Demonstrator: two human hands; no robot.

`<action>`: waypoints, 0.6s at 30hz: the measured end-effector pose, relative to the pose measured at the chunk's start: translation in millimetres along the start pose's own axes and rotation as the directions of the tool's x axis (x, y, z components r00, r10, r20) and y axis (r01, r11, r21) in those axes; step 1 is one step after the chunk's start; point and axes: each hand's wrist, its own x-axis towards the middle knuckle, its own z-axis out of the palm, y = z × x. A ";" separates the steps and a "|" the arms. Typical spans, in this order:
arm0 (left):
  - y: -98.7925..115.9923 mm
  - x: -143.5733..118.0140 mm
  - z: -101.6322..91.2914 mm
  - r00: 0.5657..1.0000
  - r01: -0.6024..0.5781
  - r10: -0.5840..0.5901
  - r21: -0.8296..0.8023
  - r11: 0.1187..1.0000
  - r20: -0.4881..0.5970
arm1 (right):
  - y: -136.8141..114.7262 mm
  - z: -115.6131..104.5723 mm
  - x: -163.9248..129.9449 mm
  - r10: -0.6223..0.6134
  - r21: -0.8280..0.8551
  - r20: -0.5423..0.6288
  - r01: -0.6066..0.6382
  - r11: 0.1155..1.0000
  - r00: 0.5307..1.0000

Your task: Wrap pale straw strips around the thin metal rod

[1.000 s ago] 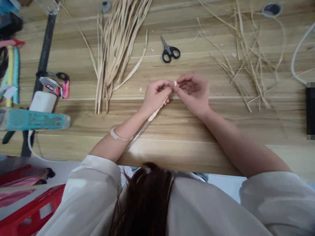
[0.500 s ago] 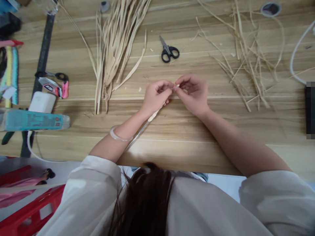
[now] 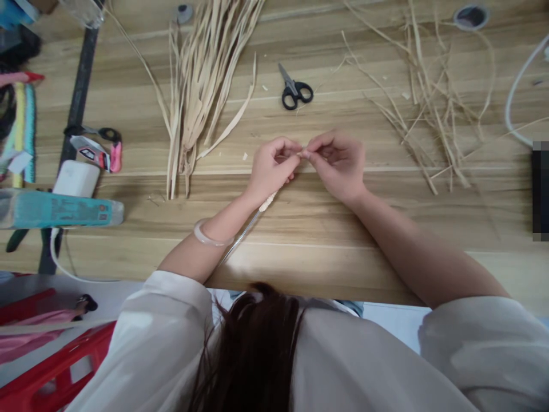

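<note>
Already part of the thin rod (image 3: 246, 230) is wrapped in pale straw; its bare end juts toward the person. Left hand (image 3: 271, 170) grips the wrapped section above the worktop (image 3: 326, 252), right hand (image 3: 338, 163) pinches the straw's end at the tip. Judging by this, wrapping remains unfinished.

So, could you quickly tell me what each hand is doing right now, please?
Left hand: closed around a thin rod wrapped in pale strip.
Right hand: fingers pinched shut at the tip of that wrapped end.
</note>
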 end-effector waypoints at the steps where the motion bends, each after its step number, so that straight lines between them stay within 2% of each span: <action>1: -0.4 0.3 0.1 1.000 -0.003 0.003 0.001 1.000 0.000 | 0.6 0.0 0.2 -0.010 0.005 0.001 0.010 1.000 1.000; 5: -0.5 0.7 0.0 1.000 -0.016 0.016 0.002 1.000 0.008 | 0.6 0.7 0.6 -0.019 0.027 -0.002 0.019 0.999 1.000; 18: 2.0 -0.4 -0.2 1.000 0.001 0.000 -0.043 0.999 0.024 | 5.1 1.6 3.8 0.080 0.037 -0.074 -0.078 0.996 0.994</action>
